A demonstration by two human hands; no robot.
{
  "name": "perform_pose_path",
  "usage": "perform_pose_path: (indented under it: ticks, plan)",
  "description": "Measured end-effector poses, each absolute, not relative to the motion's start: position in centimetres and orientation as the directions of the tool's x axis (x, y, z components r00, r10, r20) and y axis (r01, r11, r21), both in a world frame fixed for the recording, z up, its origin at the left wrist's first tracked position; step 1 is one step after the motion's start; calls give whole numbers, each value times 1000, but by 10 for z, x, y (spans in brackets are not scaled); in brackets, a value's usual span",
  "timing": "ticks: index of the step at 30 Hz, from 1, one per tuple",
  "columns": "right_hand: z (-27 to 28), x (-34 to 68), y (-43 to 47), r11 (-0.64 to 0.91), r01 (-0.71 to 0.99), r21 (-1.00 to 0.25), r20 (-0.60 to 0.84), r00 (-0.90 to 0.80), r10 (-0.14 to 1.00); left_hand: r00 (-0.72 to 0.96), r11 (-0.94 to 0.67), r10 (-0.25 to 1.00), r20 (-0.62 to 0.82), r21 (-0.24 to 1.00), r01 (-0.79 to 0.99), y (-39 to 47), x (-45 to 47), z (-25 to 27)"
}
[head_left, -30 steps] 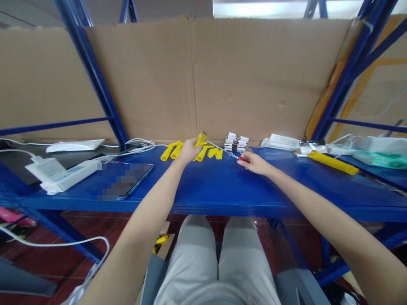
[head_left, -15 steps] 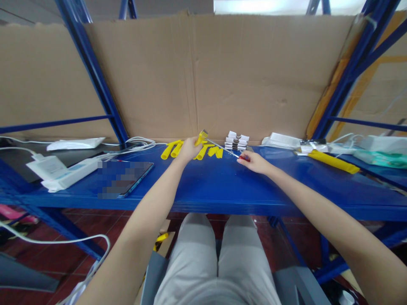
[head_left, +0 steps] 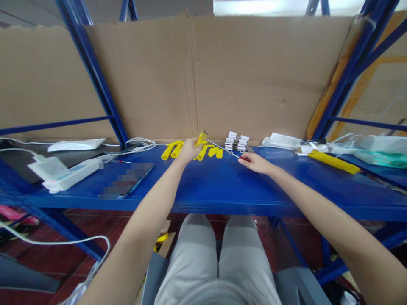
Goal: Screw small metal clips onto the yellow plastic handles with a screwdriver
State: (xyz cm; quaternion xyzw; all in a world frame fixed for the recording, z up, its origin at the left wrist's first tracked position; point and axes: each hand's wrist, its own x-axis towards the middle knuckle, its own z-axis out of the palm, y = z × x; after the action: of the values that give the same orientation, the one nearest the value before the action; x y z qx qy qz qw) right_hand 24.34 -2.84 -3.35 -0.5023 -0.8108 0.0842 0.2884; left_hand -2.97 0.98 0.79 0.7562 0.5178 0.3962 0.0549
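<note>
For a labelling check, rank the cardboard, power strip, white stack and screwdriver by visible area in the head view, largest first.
1. Cardboard
2. Power strip
3. White stack
4. Screwdriver, its handle partly hidden by the right hand

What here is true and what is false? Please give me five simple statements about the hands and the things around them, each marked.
1. The right hand holds a red-handled tool. True.
2. The left hand is empty. False: it holds a yellow piece.
3. The tool's shaft points toward the left hand. True.
4. One hand touches the power strip. False: both hands are away from the power strip.
5. Cardboard stands behind the blue surface. True.
</note>
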Motion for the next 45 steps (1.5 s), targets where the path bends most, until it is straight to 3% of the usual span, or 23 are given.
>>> perform_pose_path:
  ticks: [8,14,19,28,45]
  plan:
    - [-40,246,-25,433,722,-540,382,-248,890,173,-405,873,456,480,778,1,-28,12]
    - [-30,245,-31,412,784,-465,270,-318,909,143,-293,941,305,531,795,-9,-27,14]
    - [-28,244,-34,416,815,-404,280,-323,904,144,-257,958,249,514,818,-8,-27,13]
    - [-28,242,-36,390,833,-392,269,-301,915,177,-261,958,225,430,864,1,-30,8]
    - [-31,242,-34,378,833,-404,328,-254,910,175,-257,959,221,430,865,-2,-28,9]
